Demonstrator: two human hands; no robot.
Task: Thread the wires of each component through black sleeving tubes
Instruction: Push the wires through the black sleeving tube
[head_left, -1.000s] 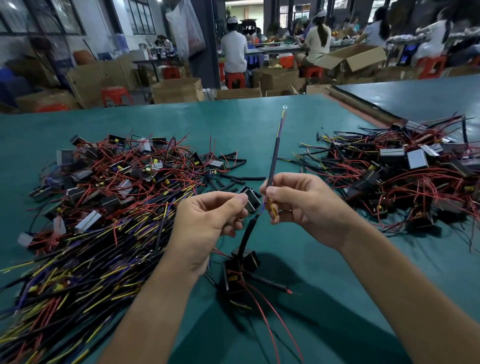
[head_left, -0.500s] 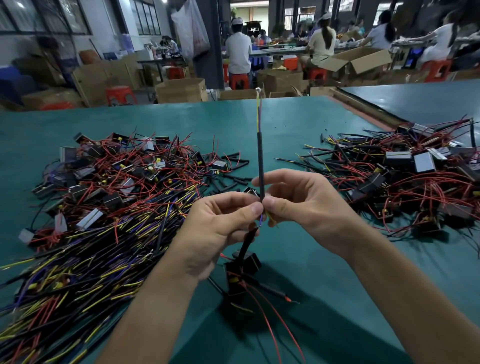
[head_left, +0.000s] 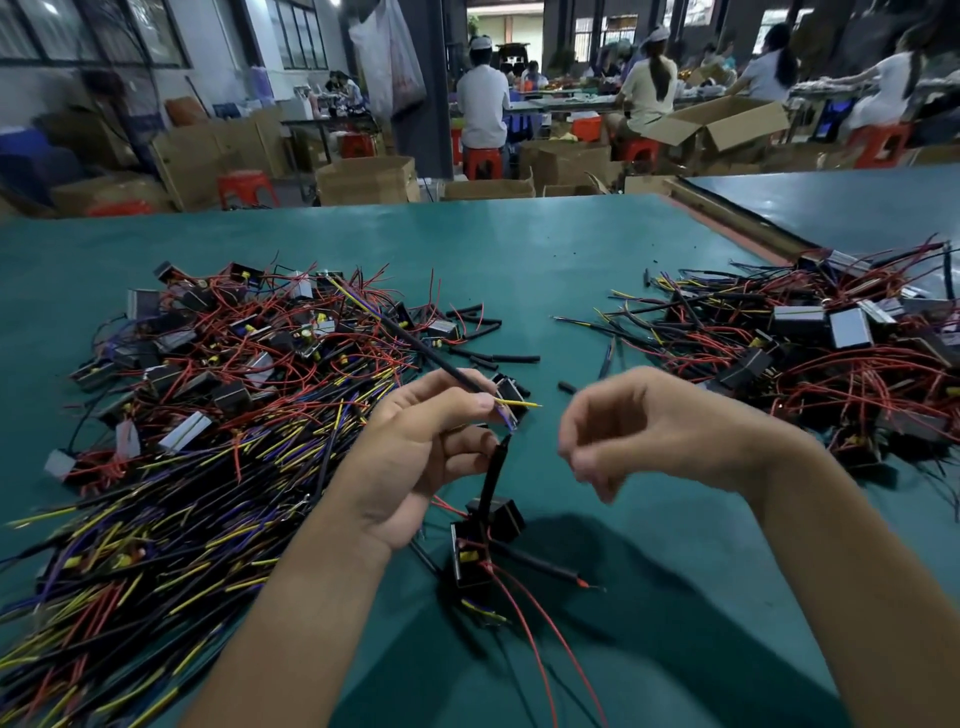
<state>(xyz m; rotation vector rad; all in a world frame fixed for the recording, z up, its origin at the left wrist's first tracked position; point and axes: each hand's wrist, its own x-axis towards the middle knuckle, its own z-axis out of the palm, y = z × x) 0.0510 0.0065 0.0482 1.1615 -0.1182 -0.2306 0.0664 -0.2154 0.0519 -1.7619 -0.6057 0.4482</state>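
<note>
**Left grip pinching a sleeved lead, right hand loose**

Nearest, a black component (head_left: 475, 558) sits on the green table (head_left: 571, 270). A black sleeving tube (head_left: 491, 478) rises from it to the fingertips of the left hand (head_left: 426, 457). That hand's grip is closed: thumb and forefinger pinch a second sleeved lead (head_left: 415, 345) that slants up and left, and a yellow wire tip (head_left: 522, 404) pokes out to the right. The right hand (head_left: 639, 431), blurred, hangs just beside it with its wrist bent and fingers loosely curled, holding nothing. Beyond lie loose tubes (head_left: 498, 358), between a left heap (head_left: 234, 374) and a right heap (head_left: 810, 358) of wired components. Seated workers (head_left: 483, 109) fill the background.
</note>
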